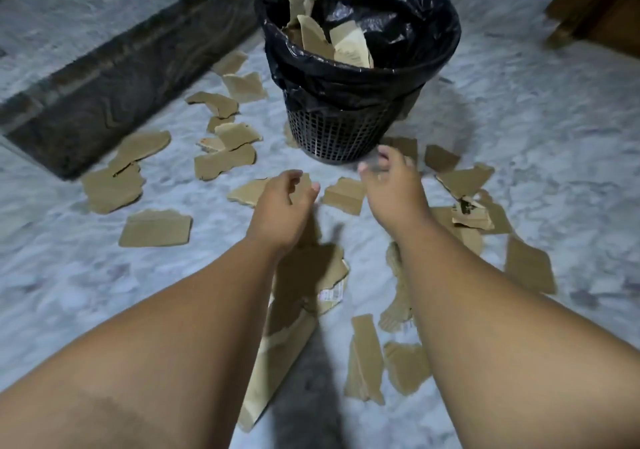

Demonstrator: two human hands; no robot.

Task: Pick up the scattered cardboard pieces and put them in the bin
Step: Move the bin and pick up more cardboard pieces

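Cardboard piece (343, 196) flat on floor (104, 275) between left grip (282, 202) and right grip (393, 189), untouched; both loosely curled, empty. Bin (332, 130) just beyond.

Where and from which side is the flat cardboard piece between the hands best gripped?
Pinch the piece at its right edge, from above, with the right hand: it lies flat on the floor, so likely only an edge offers hold.
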